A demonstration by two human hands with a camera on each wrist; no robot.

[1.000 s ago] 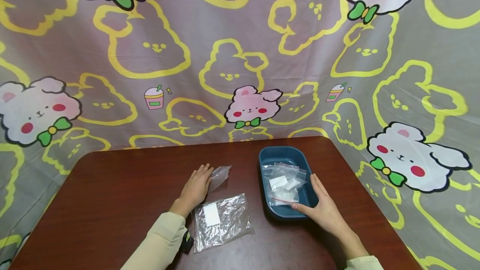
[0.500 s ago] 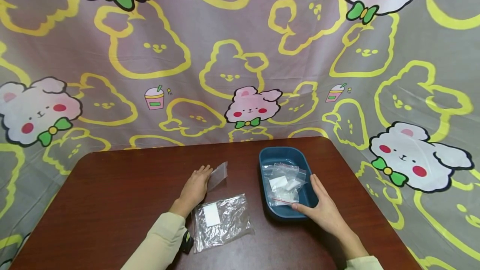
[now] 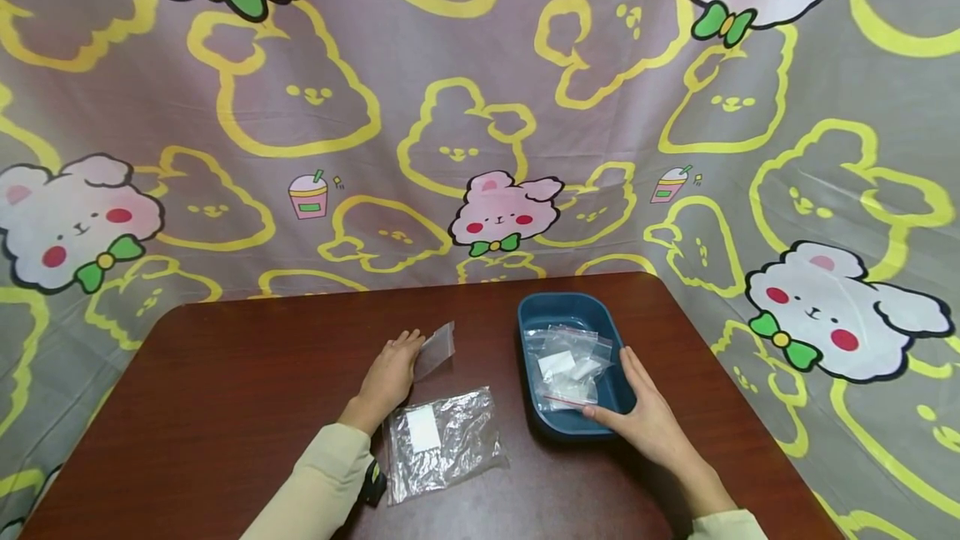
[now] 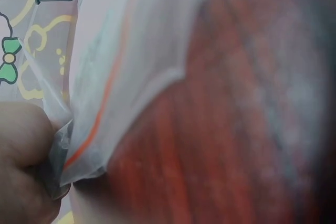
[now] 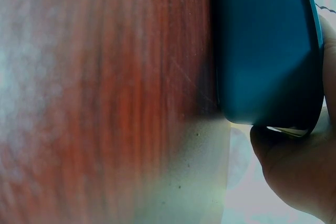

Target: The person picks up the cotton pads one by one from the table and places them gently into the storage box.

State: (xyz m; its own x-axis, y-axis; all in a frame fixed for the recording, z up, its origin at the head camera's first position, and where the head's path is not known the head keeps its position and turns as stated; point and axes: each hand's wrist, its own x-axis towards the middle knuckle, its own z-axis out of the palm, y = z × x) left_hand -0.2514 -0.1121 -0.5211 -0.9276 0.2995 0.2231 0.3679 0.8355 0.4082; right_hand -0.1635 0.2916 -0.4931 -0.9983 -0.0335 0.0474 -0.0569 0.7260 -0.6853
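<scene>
My left hand (image 3: 392,375) pinches a small clear zip bag (image 3: 435,352) by one edge over the middle of the table. In the left wrist view the bag (image 4: 121,72) shows an orange-red zip line and bends upward from the fingertips. On the right, my right hand (image 3: 651,417) grips the near right corner of a blue plastic bin (image 3: 573,302), thumb at the near end and fingers along the side. Several clear zip bags (image 3: 558,367) with white labels lie inside the bin. The right wrist view shows the bin's outer wall (image 5: 268,51) beside the thumb.
A larger clear bag (image 3: 465,440) with a white label lies flat on the dark red wooden table (image 3: 225,407), between the hands and nearer the body. A patterned cloth (image 3: 405,132) hangs behind the table and along its right side.
Over the last second the small zip bag in my left hand has tilted up and drawn slightly left. The right hand and the bin have stayed in place.
</scene>
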